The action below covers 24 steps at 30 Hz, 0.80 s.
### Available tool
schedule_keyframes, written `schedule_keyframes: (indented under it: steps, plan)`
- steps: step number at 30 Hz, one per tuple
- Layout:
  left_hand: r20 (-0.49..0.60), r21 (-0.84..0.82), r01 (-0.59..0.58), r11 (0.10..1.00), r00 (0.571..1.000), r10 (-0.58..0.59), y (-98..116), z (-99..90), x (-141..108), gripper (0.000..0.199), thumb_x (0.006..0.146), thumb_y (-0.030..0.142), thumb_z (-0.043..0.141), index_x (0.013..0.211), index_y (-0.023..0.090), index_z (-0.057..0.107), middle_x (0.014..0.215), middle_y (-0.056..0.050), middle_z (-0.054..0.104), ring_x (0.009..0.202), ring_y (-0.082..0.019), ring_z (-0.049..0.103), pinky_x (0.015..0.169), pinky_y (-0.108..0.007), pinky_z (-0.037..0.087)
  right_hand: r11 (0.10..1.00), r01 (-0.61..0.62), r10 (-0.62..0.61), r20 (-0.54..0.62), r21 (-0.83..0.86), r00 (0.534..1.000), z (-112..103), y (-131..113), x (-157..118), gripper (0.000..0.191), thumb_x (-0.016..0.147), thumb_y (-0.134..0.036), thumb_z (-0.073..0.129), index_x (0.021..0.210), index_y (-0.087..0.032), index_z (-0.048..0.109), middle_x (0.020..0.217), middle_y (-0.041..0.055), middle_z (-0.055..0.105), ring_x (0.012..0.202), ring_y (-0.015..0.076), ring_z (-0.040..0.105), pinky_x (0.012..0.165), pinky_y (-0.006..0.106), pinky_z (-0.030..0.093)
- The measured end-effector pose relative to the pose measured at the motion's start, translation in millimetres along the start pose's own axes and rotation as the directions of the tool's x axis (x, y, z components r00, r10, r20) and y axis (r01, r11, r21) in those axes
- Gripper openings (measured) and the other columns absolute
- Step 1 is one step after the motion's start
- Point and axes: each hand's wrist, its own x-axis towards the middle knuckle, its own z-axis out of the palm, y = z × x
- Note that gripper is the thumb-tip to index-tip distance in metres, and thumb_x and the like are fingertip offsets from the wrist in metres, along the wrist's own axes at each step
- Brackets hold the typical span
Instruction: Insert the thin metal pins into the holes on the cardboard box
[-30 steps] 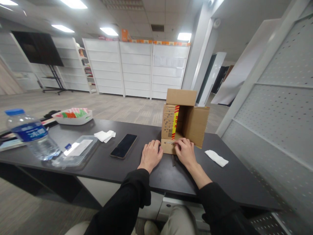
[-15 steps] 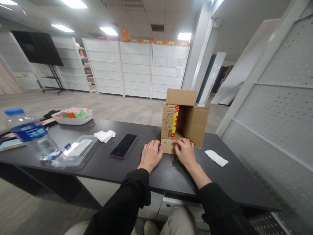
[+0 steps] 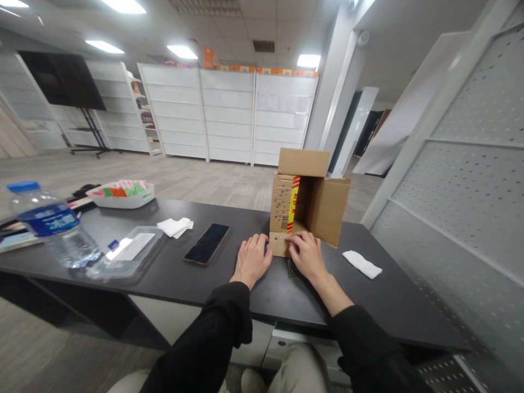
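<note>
An open cardboard box [image 3: 280,204] stands on the dark desk, its opening towards me, with red-and-yellow tape and several small round spots on its left panel. My left hand [image 3: 252,259] rests on the desk with curled fingers at the left edge of the box's lower flap; anything under the fingertips is hidden. Over that flap, my right hand [image 3: 307,254] has thumb and forefinger pinched beside a row of tiny silvery dots [image 3: 282,238]. What the pinch holds is too small to name. Thin dark rods [image 3: 290,267] lie between my hands, just below the flap.
A black phone [image 3: 207,244] lies left of my hands. Farther left are folded tissue [image 3: 175,227], a clear plastic case [image 3: 135,252], a water bottle [image 3: 55,226] and a white basket [image 3: 123,200]. Another tissue [image 3: 362,264] lies at right, near a perforated panel [image 3: 462,180].
My right hand has shifted slightly to the left along the flap. My left hand and the box look unmoved.
</note>
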Motion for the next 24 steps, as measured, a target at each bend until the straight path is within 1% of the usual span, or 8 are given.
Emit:
schedule_keyframes:
  steps: [6,19,24]
  plan:
    - [0.013,0.004,0.008,1.000,1.000,-0.008,1.2,-1.2,0.0,0.013,0.093,0.024,0.047,0.101,0.021,0.057,0.100,-0.005,0.065,0.094,-0.020,0.062,0.082,-0.033,0.041,1.000,0.013,-0.013,0.009,0.003,1.000,1.7,-1.1,-0.5,0.022,0.093,-0.020,0.049,0.099,-0.023,0.070,0.105,0.0074,0.066,0.101,0.0243,0.054,0.087,0.039,0.035]
    - [0.007,0.005,0.003,1.000,1.000,-0.003,2.0,-0.9,-0.3,0.013,0.093,0.023,0.046,0.100,0.021,0.056,0.100,-0.005,0.065,0.095,-0.020,0.061,0.083,-0.033,0.042,0.999,0.040,-0.039,0.037,-0.023,0.999,1.9,-4.4,0.0,0.021,0.092,-0.021,0.052,0.101,-0.024,0.071,0.110,0.0075,0.064,0.103,0.0246,0.053,0.088,0.040,0.035]
    - [0.010,0.000,0.004,1.000,1.000,-0.004,1.2,-0.1,-0.5,0.013,0.093,0.023,0.046,0.101,0.021,0.056,0.100,-0.005,0.065,0.095,-0.020,0.062,0.083,-0.033,0.042,0.998,0.061,-0.060,0.043,-0.019,0.997,2.0,-5.8,0.1,0.023,0.092,-0.022,0.052,0.106,-0.024,0.070,0.113,0.0079,0.064,0.105,0.0249,0.053,0.090,0.041,0.036]
